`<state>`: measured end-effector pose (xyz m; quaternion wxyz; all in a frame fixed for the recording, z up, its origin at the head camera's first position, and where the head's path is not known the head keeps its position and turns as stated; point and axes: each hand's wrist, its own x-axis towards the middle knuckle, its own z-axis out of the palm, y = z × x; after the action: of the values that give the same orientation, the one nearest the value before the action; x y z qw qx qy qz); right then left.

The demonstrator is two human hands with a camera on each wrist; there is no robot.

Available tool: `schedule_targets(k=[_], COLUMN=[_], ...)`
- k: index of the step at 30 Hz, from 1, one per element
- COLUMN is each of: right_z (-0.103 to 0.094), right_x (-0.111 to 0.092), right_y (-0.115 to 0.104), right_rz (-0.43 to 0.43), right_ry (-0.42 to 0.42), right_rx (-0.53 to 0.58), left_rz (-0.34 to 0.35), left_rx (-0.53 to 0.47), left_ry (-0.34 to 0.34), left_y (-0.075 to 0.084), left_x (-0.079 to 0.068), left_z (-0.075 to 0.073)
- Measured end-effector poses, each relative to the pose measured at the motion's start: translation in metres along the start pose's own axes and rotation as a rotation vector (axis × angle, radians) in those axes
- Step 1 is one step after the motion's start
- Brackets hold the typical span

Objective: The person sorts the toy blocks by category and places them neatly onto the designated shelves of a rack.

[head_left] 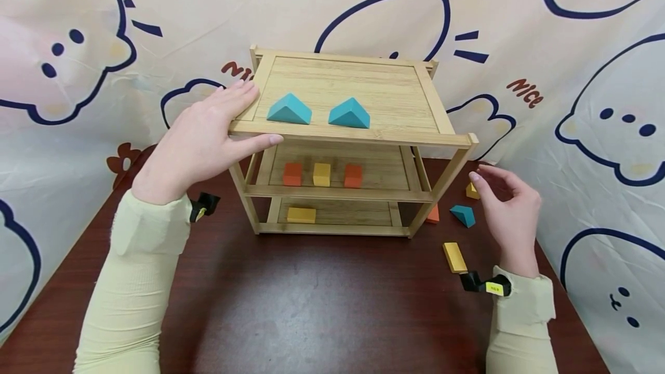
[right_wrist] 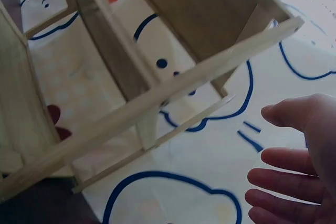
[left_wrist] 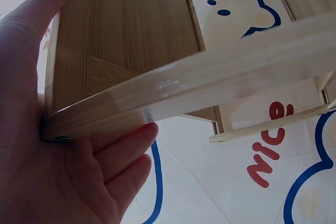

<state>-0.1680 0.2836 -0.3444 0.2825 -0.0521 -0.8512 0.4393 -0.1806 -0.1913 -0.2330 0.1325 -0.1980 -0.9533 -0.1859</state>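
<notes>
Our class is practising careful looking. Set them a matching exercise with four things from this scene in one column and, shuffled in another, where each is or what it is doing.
Column one
1. Left hand
2. Right hand
3. Pair of blue triangular blocks
4. Pair of orange blocks

Column two
A. On the middle shelf
B. Touching a corner of the wooden rack
C. Lying on the top shelf
D. Holding nothing

Pairs: 1-B, 2-D, 3-C, 4-A

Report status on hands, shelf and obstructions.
Left hand grips shelf corner. Right hand empty, near loose blocks. Two blue blocks on shelf top. Nothing obvious obstructs right hand.
</notes>
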Motion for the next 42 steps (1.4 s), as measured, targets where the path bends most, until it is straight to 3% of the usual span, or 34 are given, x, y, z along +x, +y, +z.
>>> schedule_targets(k=[12,36,42], right_z=[0.012,0.034,0.040], right_x=[0.009,0.008,0.004], right_y=[0.030,0.064,0.069], right_rz=[0.101,0.001,0.013], right_ry=[-0.093,-0.377,-0.438], right_rx=[-0.126,-0.264,-0.322], left_rz=[0.003,-0.001,-0.001], left_rx=[0.003,0.001,0.002], left_ry=[0.003,0.001,0.001], left_y=[-0.001,0.001,0.001], left_x=[0.000,0.001,0.000], left_z=[0.001,-0.001,0.000])
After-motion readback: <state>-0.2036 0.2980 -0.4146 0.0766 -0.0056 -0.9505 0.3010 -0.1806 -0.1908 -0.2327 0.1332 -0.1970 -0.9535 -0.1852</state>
